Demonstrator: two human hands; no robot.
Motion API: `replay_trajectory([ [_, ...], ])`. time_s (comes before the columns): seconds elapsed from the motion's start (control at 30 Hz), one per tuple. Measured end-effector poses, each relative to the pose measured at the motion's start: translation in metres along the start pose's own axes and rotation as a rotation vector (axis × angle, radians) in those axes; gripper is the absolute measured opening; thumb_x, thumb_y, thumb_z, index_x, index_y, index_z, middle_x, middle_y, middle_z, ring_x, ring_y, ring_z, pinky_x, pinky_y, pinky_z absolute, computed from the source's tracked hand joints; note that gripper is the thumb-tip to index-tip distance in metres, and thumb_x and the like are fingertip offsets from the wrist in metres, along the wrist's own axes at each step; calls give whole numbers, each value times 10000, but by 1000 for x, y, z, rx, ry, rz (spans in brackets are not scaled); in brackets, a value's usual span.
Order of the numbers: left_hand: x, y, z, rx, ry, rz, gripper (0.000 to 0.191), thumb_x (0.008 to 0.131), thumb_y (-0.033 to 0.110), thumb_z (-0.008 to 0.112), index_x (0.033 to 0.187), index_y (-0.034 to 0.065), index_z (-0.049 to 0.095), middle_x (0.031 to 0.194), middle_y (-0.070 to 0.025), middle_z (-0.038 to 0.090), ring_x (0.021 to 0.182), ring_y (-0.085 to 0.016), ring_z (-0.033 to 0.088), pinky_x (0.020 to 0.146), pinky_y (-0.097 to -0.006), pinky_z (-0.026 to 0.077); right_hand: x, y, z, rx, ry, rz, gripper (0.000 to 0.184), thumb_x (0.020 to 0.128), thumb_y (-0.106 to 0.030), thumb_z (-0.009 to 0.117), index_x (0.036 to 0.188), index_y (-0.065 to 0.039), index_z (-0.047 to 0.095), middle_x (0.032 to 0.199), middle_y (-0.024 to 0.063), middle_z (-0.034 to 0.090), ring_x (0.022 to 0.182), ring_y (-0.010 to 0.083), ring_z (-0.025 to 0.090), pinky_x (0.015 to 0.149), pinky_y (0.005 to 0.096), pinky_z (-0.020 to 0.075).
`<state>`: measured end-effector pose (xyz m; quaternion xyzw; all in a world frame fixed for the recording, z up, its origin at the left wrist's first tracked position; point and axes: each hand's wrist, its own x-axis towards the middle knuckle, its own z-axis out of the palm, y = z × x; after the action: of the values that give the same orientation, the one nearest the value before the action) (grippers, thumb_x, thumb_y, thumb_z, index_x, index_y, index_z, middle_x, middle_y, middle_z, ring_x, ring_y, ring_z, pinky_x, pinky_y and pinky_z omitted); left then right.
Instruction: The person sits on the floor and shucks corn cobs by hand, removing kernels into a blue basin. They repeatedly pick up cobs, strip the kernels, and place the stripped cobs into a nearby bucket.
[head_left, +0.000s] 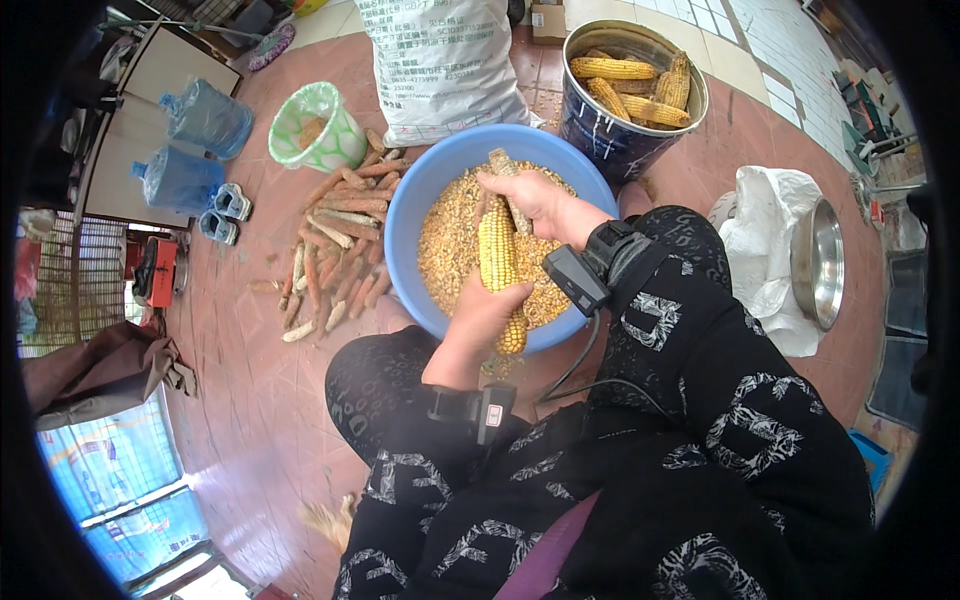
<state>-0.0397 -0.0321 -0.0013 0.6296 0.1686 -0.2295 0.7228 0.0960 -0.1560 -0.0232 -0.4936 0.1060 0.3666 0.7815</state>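
Over a blue plastic basin (592, 174) my left hand (480, 311) grips a yellow ear of dried corn (498, 251). The ear still has kernels over most of its visible length, and its lower end pokes out below my thumb. My right hand (541, 202) holds a stripped corn cob (507, 166) against the upper part of the ear. A bare reddish tip shows at the ear's top, by my right fingers. Loose corn kernels (450, 255) fill much of the basin, which sits between my knees.
Stripped cobs (345, 217) lie piled left of the basin. A lined bin (319, 124) and a printed white sack (446, 75) stand behind. At upper right, a dark bucket (611, 142) holds several ears. A steel bowl (825, 262) leans by a white bag (761, 247). Two water jugs (184, 180) stand left.
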Motion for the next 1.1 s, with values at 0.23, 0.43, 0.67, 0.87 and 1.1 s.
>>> replay_trajectory([
  [0.23,7,-5,12,244,105,31,316,753,73,662,1027,-46,560,851,-96,639,744,-182,626,651,-321,503,10,20,5,-153,333,-130,347,846,-247,686,982,69,638,829,151,662,696,269,651,662,388,517],
  [0.43,6,1,10,9,6,-36,264,780,57,638,1018,-36,572,842,-71,631,713,-146,605,624,-292,486,24,23,-3,-231,385,-197,434,841,-268,703,1063,96,623,952,164,672,818,254,659,732,364,505],
  [0.67,8,0,6,728,308,19,476,760,160,672,1138,-20,446,1001,-225,629,898,-365,649,772,-444,503,25,13,-5,-121,280,34,351,928,-366,601,1034,-31,609,932,127,643,894,233,612,788,406,484],
  [0.87,4,4,15,1190,370,23,554,750,217,701,1154,-13,400,1039,-278,628,977,-418,621,851,-466,499,18,16,2,-397,412,11,501,888,-401,646,1137,32,614,1022,158,654,951,232,611,796,404,470],
  [1.1,-2,3,8,992,303,61,490,747,169,710,1130,-20,470,966,-224,646,917,-360,654,802,-436,510,19,18,2,-745,459,-98,477,849,-377,692,1050,53,651,925,146,670,830,226,633,759,364,487],
])
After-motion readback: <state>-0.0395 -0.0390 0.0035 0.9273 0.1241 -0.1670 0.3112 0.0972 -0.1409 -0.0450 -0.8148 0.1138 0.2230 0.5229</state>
